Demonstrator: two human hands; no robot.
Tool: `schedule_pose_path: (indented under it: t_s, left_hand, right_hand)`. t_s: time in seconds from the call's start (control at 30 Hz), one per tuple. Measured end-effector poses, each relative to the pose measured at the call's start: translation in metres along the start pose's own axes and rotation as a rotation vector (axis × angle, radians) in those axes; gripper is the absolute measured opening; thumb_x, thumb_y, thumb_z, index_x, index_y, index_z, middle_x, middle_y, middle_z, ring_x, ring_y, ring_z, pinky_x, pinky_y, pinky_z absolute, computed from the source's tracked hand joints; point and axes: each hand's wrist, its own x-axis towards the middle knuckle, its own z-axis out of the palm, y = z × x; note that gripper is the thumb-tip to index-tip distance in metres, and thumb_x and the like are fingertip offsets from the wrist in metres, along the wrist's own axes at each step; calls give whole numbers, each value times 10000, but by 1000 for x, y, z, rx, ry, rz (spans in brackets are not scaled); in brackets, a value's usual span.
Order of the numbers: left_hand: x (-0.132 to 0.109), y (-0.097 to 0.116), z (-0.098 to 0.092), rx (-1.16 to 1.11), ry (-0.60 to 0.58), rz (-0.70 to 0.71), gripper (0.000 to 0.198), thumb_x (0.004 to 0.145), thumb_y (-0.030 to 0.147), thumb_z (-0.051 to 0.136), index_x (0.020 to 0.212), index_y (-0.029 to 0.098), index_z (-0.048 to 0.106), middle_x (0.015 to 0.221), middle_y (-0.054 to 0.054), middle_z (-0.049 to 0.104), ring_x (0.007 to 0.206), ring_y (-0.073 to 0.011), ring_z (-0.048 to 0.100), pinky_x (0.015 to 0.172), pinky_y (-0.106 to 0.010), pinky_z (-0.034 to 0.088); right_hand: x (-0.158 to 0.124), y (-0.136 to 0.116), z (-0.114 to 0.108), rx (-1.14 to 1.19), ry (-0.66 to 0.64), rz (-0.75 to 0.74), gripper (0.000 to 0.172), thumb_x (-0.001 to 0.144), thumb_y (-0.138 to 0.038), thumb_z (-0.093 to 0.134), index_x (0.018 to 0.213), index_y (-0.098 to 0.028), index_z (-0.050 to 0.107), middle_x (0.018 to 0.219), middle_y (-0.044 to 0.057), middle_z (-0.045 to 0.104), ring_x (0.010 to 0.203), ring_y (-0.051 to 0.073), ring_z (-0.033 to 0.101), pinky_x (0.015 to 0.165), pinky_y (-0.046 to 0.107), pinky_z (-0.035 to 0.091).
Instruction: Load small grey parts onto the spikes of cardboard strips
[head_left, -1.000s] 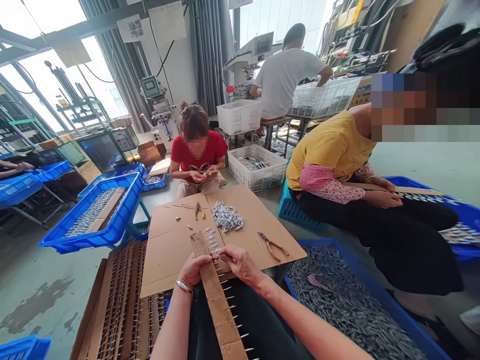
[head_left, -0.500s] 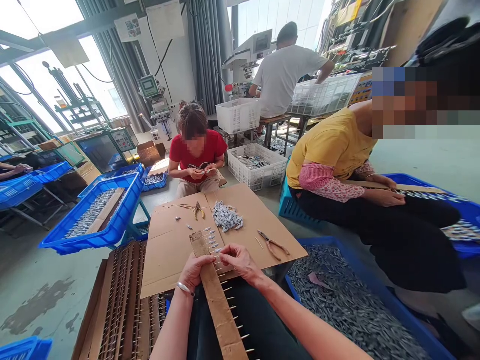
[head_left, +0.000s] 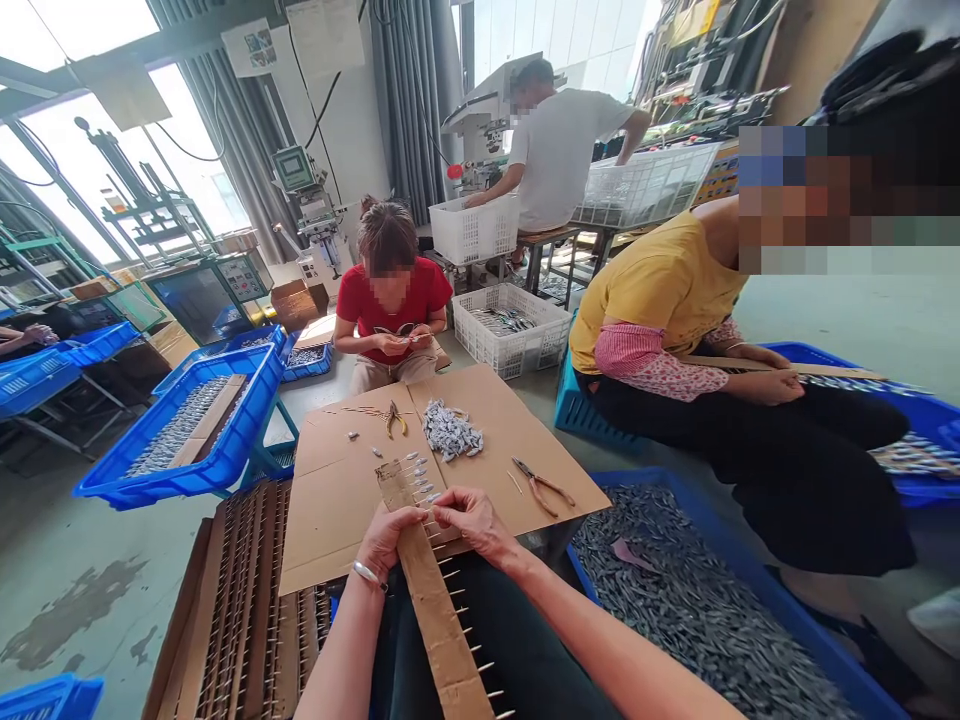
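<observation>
Surface [head_left: 330, 525] ahead, left hand [head_left: 384, 538] grips spiked strip [head_left: 439, 620], right hand [head_left: 474, 522] pinches at its edge, apparently loading; next move needs straight seating.

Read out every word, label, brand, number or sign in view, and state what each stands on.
No text is legible.
Wall sheet: a picture on it; any print is too small to read.
Machine screen: too small to read.
Control panel: marks too small to read.
Red shirt: a dark-and-pale print, no letters legible.
Held strip: no lettering visible.
</observation>
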Motion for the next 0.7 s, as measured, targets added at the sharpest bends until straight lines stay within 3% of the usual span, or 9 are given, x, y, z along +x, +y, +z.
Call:
schedule_pose_path:
  t_s: [0.17,0.27,0.37,0.53,0.7]
  left_hand:
    - [1,-3,-4,-51,-35,20,335,572,165,863,877,93,744,806,-94,781,649,-202,687,635,-292,536]
    - [2,-5,-7,-106,-6,-42,321,576,185,878,847,102,727,741,-75,769,608,-187,682,602,-282,548]
    - [4,-6,-9,-137,7,-120,315,612,238,878,837,104,704,723,-99,768,611,-204,700,605,-302,571]
    - [1,-7,-10,-163,-49,-143,366,704,320,844,960,115,684,782,-130,782,721,-250,748,675,-343,602]
    - [-10,-13,-8,-163,-65,-123,416,668,280,869,998,112,679,816,-137,793,722,-246,752,676,-332,602]
  right_hand:
    - [8,-9,-23,-206,-41,-34,233,765,-370,697,805,-141,709,662,13,675,615,153,608,617,264,489]
    - [25,-21,-53,-688,66,-90,241,910,-333,533,902,-157,699,816,59,723,753,187,666,699,279,516]
    - [49,-31,-74,-1079,134,-92,218,931,-199,483,998,-165,688,1037,116,716,956,221,655,850,310,490]
    - [75,-32,-73,-1188,55,-45,254,881,-33,457,916,-155,678,1082,169,681,1035,251,627,884,317,463]
    - [63,-28,-70,-1132,85,-35,272,898,-47,446,1028,-141,666,1062,175,680,993,250,646,868,319,467]
